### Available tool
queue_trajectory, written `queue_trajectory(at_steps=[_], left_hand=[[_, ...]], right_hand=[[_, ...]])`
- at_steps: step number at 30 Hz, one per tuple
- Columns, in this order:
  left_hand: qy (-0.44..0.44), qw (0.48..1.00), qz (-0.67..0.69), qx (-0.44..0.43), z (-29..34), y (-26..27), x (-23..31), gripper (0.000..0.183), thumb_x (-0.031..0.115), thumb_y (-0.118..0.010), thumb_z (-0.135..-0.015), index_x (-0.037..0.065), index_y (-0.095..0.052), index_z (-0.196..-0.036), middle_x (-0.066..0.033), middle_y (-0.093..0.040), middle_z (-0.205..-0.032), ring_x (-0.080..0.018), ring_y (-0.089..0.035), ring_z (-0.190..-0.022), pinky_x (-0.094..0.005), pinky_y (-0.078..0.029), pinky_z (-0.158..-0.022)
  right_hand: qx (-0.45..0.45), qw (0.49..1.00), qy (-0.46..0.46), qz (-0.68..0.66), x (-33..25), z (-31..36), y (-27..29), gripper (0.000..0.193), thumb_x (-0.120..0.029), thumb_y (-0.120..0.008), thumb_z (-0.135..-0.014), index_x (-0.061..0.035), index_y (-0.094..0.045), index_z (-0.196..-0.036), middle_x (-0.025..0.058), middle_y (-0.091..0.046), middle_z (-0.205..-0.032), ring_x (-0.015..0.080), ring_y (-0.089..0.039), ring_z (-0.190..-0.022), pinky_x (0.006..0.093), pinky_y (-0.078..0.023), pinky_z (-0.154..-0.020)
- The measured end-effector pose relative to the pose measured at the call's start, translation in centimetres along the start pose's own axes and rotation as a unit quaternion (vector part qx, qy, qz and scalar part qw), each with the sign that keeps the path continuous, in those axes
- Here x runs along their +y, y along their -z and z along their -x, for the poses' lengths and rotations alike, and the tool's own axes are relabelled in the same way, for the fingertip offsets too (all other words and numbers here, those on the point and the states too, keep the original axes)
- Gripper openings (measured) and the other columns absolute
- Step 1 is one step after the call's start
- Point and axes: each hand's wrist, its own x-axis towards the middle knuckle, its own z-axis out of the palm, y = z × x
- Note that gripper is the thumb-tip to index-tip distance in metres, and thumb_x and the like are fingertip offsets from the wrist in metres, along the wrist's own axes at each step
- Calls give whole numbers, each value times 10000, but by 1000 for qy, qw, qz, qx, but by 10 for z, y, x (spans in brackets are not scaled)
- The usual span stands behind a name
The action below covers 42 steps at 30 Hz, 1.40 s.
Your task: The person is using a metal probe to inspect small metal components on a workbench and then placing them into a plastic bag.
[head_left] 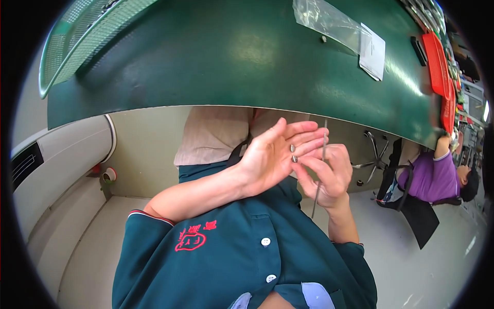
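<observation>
My left hand is held palm up in front of the table edge, its fingers stretched out. On it, near the base of the fingers, rests a small shiny metal piece. A second small metal piece sits at the fingertips of my right hand, which pinches it against the left palm. A thin grey rod runs upright through the curled fingers of the right hand, sticking out above and below. What exact kind the small pieces are is too small to tell.
Beyond my hands spreads a green tabletop. It bears a green mesh basket at left, a clear plastic bag, a white paper, a small piece and red trays. A person in purple sits at right.
</observation>
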Motion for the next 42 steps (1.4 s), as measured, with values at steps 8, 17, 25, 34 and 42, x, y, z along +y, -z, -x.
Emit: queue_trajectory(at_steps=[8, 17, 25, 34, 42], left_hand=[[19, 1000, -6, 10, -3, 3, -7, 550, 413, -327, -951, -30, -345, -1276, -207, -330, -1371, -298, -337, -1279, -398, -301, -1065], [51, 961, -266, 62, -3, 26, -15, 276, 303, -477, -939, 51, -536, -1033, -26, -557, -944, -91, -498, -859, -245, -410, -774], [185, 979, -80, 29, -6, 56, -25, 155, 233, -567, -901, 79, -558, -886, 26, -537, -758, -31, -447, -639, -177, -390, -580], [205, 974, -77, 62, -7, 69, -29, 144, 220, -576, -895, 76, -568, -887, 24, -543, -731, -35, -444, -606, -175, -388, -567], [228, 967, -58, 102, -9, 73, -35, 129, 181, -576, -893, 52, -570, -901, 21, -541, -713, -38, -449, -596, -176, -382, -550]], right_hand=[[-22, 999, 25, 30, 8, 14, -3, 270, -79, -744, -603, -82, -641, -852, 24, -495, -723, 200, -495, -641, 309, -400, -524], [44, 997, 8, 55, 17, 22, 1, 202, -86, -740, -631, -58, -632, -799, 24, -498, -674, 185, -482, -587, 299, -391, -500], [7, 999, -17, 30, 20, 30, 2, 210, -98, -752, -618, -53, -611, -766, 27, -478, -644, 186, -477, -571, 293, -386, -487], [-19, 998, -49, 19, 20, 42, -3, 265, -56, -773, -549, -46, -607, -755, 35, -490, -646, 193, -488, -572, 291, -392, -485], [-45, 995, -86, 20, 22, 54, -2, 296, -45, -780, -526, -31, -628, -780, 56, -526, -671, 212, -502, -609, 298, -395, -522]])
